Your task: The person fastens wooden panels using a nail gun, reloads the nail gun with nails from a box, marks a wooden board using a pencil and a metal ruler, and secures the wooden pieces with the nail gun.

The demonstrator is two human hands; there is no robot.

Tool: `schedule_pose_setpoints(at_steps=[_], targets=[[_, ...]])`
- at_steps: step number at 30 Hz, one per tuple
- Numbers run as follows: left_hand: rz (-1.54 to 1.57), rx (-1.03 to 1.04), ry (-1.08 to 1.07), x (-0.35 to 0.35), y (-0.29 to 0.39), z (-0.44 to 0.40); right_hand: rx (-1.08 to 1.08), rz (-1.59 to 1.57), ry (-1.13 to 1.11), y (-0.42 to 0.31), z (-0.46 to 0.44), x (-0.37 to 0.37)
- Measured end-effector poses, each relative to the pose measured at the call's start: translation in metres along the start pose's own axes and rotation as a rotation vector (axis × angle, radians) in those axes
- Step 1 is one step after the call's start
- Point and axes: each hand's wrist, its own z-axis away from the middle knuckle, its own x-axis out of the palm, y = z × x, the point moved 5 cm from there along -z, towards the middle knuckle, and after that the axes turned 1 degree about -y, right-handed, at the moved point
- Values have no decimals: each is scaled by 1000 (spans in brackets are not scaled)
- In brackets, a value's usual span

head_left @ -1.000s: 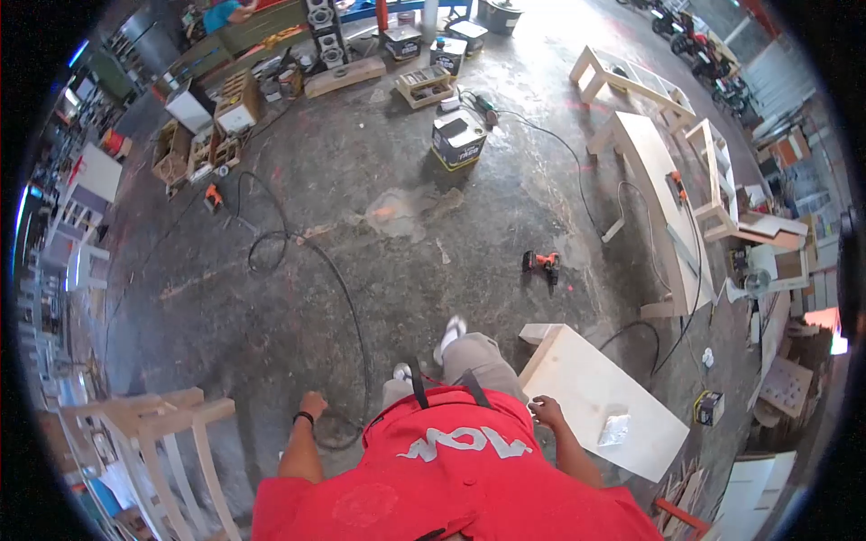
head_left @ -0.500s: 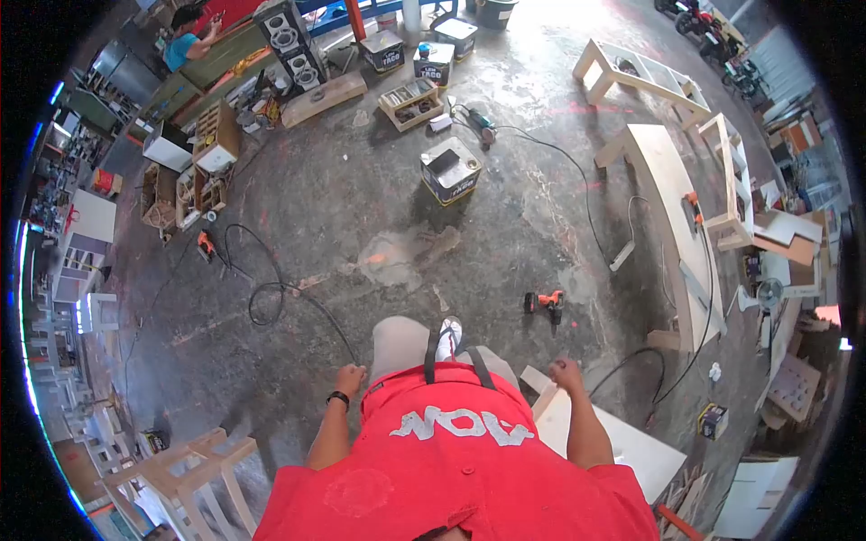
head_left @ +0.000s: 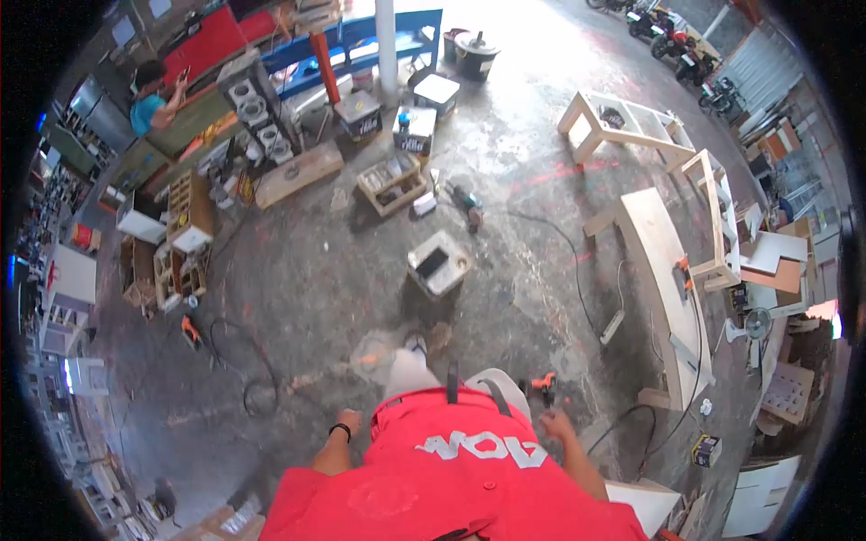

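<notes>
My left hand (head_left: 348,420), with a dark band at the wrist, hangs beside the red shirt (head_left: 433,482). Its fingers are curled in and nothing shows in them. On the other side, my right hand (head_left: 557,422) hangs free, fingers also curled, with nothing visible in it. The nearest thing to it is an orange and black cordless drill (head_left: 544,385) on the floor, partly behind my leg. Ahead of my feet stands a square tin (head_left: 439,263) with a dark phone-like rectangle (head_left: 433,262) on its top.
A long wooden bench-like piece (head_left: 663,270) and pale frames (head_left: 713,216) stand right. Cables (head_left: 262,361) lie on the floor. An angle grinder (head_left: 468,203), a wooden tool tray (head_left: 393,185) and tins (head_left: 358,115) are ahead. Another person (head_left: 155,108) is at the far left.
I have moved forward: the square tin is closer to my feet, and the white board by my right hand is now farther back. Both hands still hang at my sides.
</notes>
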Motion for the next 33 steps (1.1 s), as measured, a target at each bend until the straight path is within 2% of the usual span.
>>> schedule_pose_setpoints(at_steps=[1,2,3,4,5,8,9,10,12,13,17,19,20,21,22,24,25,27,28,30,31,33], targets=[[-471,286,10,-22,35,-32,48,-27,-70,-22,6,0],[-505,338,103,-51,74,-52,50,-48,-62,-37,-4,-1],[-540,389,195,-81,118,-77,65,-174,49,-48,-13,-4],[-382,299,208,-113,167,-79,82,-300,157,-56,-21,-7],[-227,208,221,-144,215,-78,90,-325,157,-66,-33,-4],[-118,268,332,-201,332,-109,-157,-374,243,-118,-88,-29],[-129,326,388,-213,367,-112,-61,-628,93,-168,-85,-51],[-149,332,389,-220,400,-115,-55,-647,95,-200,-87,-68],[-163,417,443,-230,466,-121,140,-209,35,-223,-111,-91],[-175,427,451,-227,493,-125,110,-138,75,-225,-132,-106],[-86,428,442,-181,560,-127,132,-201,100,-215,-208,-196],[-116,292,397,-135,582,-105,134,-197,101,-198,-244,-243],[-153,234,269,-108,566,-134,126,-198,96,-197,-257,-265],[-637,454,283,-76,550,-166,142,-210,58,-195,-266,-283],[-752,437,119,-43,555,-168,158,-220,19,-195,-273,-299],[-341,20,-130,11,584,-133,154,-217,-45,-168,-311,-306],[-327,13,-129,29,609,-115,155,-219,-102,-158,-332,-313],[-362,236,-60,54,666,-95,185,-148,-53,-168,-356,-351],[-353,228,-61,61,680,-108,222,-92,4,-171,-368,-369],[-487,341,-110,82,703,-141,208,-107,34,-169,-403,-391],[-443,233,-204,82,729,-146,186,-134,77,-163,-427,-401],[-426,183,-145,76,778,-179,178,-127,79,-144,-479,-411]])
